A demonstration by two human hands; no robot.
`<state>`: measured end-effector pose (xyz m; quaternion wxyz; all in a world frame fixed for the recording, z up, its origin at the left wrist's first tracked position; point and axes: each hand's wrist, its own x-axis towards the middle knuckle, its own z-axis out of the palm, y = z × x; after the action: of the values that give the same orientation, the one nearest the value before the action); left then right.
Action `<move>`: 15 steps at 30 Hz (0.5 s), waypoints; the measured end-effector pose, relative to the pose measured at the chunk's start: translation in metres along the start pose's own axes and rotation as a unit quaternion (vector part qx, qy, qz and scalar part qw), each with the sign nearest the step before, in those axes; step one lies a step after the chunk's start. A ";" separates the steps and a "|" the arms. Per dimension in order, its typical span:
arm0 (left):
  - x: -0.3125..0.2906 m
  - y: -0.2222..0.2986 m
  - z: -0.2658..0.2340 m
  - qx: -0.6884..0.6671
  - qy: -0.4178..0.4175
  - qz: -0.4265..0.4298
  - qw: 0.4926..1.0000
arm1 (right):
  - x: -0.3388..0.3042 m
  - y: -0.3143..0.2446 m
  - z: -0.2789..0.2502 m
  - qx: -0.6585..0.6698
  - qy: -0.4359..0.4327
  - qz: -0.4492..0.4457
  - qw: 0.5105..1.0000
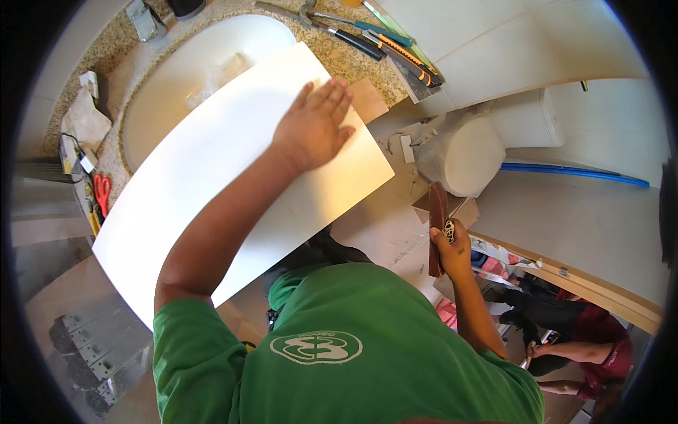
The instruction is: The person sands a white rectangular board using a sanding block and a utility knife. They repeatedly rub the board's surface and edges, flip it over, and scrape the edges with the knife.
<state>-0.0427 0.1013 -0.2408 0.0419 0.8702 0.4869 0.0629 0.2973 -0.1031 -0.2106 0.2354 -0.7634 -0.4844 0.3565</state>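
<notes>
Speckled bathroom counter (353, 74), basin (166, 92); toilet (459, 155) rightward. White board (212, 155) partly over basin, long axis near-left to far-right. Left hand (318, 127) flat on board; right hand (455, 249) grips brown bar (438, 212), pointing away from body.

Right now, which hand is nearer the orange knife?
Left. The left hand lies on the white board, left of the knife; the right hand is farther, lower in the picture.

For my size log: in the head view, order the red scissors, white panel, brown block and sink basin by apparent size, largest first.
1. White panel
2. Sink basin, partly covered
3. Brown block, in the right hand
4. Red scissors
</notes>
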 end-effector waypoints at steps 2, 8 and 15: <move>-0.010 0.015 -0.003 -0.008 -0.003 0.025 1.000 | -0.001 0.002 0.003 0.007 -0.009 -0.007 1.000; -0.029 0.046 -0.006 -0.025 -0.018 0.054 0.998 | 0.006 0.002 0.006 -0.024 -0.029 -0.058 0.998; -0.027 0.050 -0.013 -0.034 -0.059 0.043 0.997 | 0.019 0.002 0.005 0.008 -0.056 -0.059 0.997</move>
<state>-0.0162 0.0519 -0.2232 0.0973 0.8904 0.4437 0.0292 0.2997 -0.0869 -0.2211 0.2344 -0.7104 -0.5383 0.3881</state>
